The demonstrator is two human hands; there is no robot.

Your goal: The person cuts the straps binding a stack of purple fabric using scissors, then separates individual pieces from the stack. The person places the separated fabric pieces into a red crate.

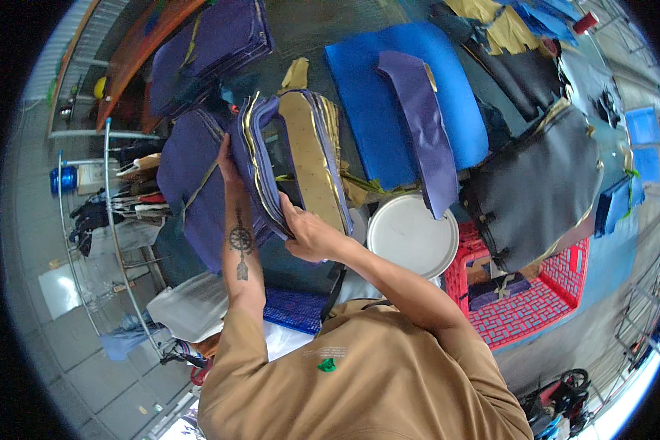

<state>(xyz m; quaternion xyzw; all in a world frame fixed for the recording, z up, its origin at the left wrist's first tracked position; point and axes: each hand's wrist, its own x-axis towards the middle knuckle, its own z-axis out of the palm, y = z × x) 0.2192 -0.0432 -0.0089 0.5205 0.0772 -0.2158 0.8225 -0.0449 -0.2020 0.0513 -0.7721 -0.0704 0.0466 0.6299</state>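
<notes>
A thick stack of curved purple fabric pieces [259, 158] with gold-coloured edges stands tilted in front of me. My right hand [306, 233] grips its lower end, thumb on the near side. My left hand [229, 160] is against the stack's left side, its fingers partly hidden. Just right of it lies a second curved stack, with a tan piece [312, 158] on top and purple layers showing at the edge. Left of my left hand are larger purple pieces [187, 165], tied with a yellowish strip.
On the table are a blue padded sheet [359, 95] with a long purple strip [422, 128] across it, a round white lid [412, 233] and a black stack [543, 183]. A red plastic basket [517, 323] stands near right. Another purple stack [213, 44] lies far left, by a metal rack [110, 213].
</notes>
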